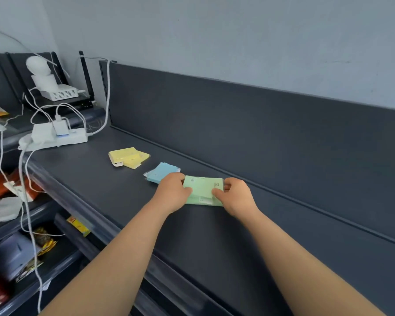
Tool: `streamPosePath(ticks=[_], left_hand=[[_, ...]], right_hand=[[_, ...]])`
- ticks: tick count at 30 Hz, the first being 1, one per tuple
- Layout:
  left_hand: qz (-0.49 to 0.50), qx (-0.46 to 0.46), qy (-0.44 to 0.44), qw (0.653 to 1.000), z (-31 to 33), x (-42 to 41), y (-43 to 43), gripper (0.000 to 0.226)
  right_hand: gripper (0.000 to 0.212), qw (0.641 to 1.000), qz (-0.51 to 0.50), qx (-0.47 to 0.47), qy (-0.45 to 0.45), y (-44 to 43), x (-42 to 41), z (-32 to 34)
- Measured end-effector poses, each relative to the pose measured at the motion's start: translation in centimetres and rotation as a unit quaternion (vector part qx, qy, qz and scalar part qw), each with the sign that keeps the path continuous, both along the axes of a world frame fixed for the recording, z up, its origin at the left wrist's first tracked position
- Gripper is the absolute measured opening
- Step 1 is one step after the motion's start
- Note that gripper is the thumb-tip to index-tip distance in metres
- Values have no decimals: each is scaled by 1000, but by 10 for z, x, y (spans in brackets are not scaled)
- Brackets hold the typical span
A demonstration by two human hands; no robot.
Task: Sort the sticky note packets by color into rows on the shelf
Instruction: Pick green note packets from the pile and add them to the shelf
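Green sticky note packets lie stacked on the dark shelf in the middle of the view. My left hand grips the stack's left edge, thumb on top. On the right edge, my right hand pinches the top green packet. Just left of my left hand sit blue packets, partly hidden by it. Yellow packets lie farther left, in a loose overlapping pile.
A white power strip with chargers and trailing cables sits at the shelf's left end. Behind it stand a router and a white device. Lower shelves at left hold assorted packaged goods. A dark back panel borders the shelf.
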State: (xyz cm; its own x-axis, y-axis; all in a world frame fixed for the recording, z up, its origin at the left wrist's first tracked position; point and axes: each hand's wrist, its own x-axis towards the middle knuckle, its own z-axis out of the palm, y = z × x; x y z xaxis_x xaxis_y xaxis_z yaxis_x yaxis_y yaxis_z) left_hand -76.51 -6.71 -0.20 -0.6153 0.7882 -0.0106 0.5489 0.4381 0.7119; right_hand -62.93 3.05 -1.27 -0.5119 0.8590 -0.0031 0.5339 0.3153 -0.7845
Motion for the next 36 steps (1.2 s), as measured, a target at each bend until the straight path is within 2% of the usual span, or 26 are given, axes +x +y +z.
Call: streamPosePath(ticks=[7, 11, 13, 17, 20, 24, 26, 29, 36], left_hand=[[-45, 0, 40, 998, -8, -12, 10, 14], [-67, -19, 88, 994, -5, -10, 10, 37], [-84, -23, 105, 991, -5, -10, 10, 41], [-104, -29, 138, 984, -8, -9, 9, 34], [-107, -11, 139, 984, -14, -12, 9, 23], [-122, 20, 185, 975, -14, -10, 2, 18], [-135, 40, 236, 961, -9, -8, -3, 25], [-155, 91, 254, 950, 3, -2, -9, 36], [-233, 155, 280, 918, 9, 27, -17, 22]], right_hand=[[21, 999, -40, 4, -11, -4, -2, 2], [31, 994, -75, 17, -72, -8, -4, 2], [32, 993, -84, 10, -87, -10, -4, 2], [31, 989, -98, 15, -107, -16, -2, 3], [34, 991, -102, 30, -84, -21, -1, 4], [29, 982, -96, 124, -105, -33, 7, 6], [28, 971, -103, 166, -138, -41, 14, 11], [34, 956, -119, 205, -176, -52, 25, 19], [35, 929, -183, 246, -207, -83, 61, 20]])
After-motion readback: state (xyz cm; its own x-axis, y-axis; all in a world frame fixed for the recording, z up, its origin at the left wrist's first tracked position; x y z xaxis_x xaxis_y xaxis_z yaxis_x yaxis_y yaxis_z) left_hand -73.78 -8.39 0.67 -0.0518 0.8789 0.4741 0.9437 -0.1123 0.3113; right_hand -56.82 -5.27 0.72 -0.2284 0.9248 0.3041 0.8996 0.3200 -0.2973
